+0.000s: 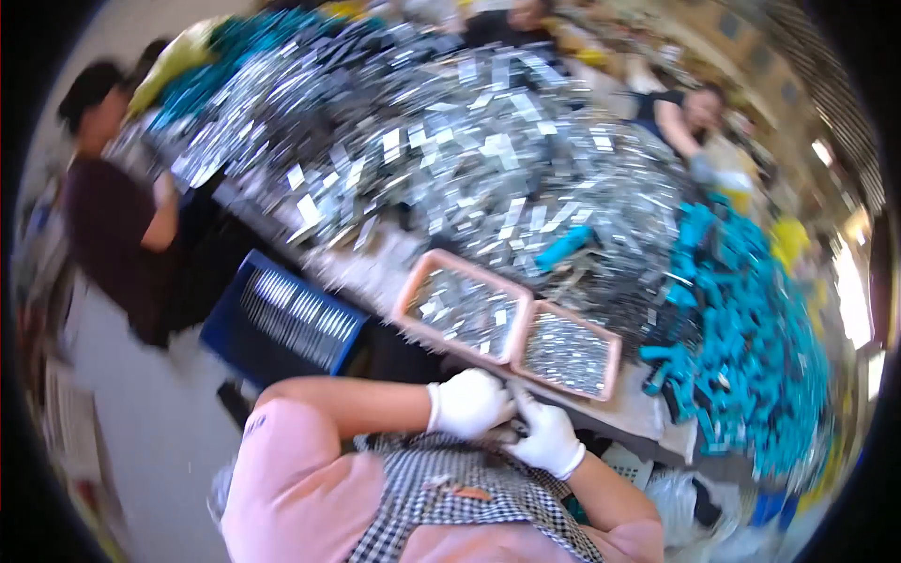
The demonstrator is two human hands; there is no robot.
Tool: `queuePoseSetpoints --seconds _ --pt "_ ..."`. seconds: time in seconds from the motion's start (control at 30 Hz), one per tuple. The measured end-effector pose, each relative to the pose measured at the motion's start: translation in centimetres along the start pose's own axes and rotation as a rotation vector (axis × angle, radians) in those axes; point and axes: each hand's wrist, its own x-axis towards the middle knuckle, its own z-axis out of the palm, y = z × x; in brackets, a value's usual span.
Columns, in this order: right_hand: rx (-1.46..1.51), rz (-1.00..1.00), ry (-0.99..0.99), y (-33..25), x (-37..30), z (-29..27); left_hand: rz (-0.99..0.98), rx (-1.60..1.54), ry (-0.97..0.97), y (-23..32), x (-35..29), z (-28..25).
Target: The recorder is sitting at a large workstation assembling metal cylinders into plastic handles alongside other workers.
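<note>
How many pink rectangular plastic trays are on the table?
2, side by side near the heaped silvery pieces: the larger pink tray left, the smaller pink tray right. Others may be hidden.

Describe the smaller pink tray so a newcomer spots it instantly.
Start at the huge heap of silvery pieces. Along its near side, just beyond the white-gloved right hand, sits the smaller pink tray. Unlike the larger pink tray on its left, it is shorter and narrower.
</note>
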Motion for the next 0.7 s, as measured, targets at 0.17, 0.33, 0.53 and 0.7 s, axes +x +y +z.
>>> queuePoseSetpoints --seconds 0.17,0.33,0.53,0.7 --pt "0.124 0.036 0.014 -1.5 0.9 1.9 -0.056 -0.209 0.706 -0.1 -3.5 0.3" --pt "0.143 0.058 0.068 0.6 0.4 2.2 -1.001 -0.31 1.132 -3.7 -11.9 2.3" --pt "0.126 0.062 0.081 0.9 2.1 1.8 -1.678 0.059 0.568 -16.8 -27.3 8.0" --pt "0.153 0.158 0.07 0.5 2.5 2.6 -1.669 -0.051 0.232 -22.4 -24.6 8.4"
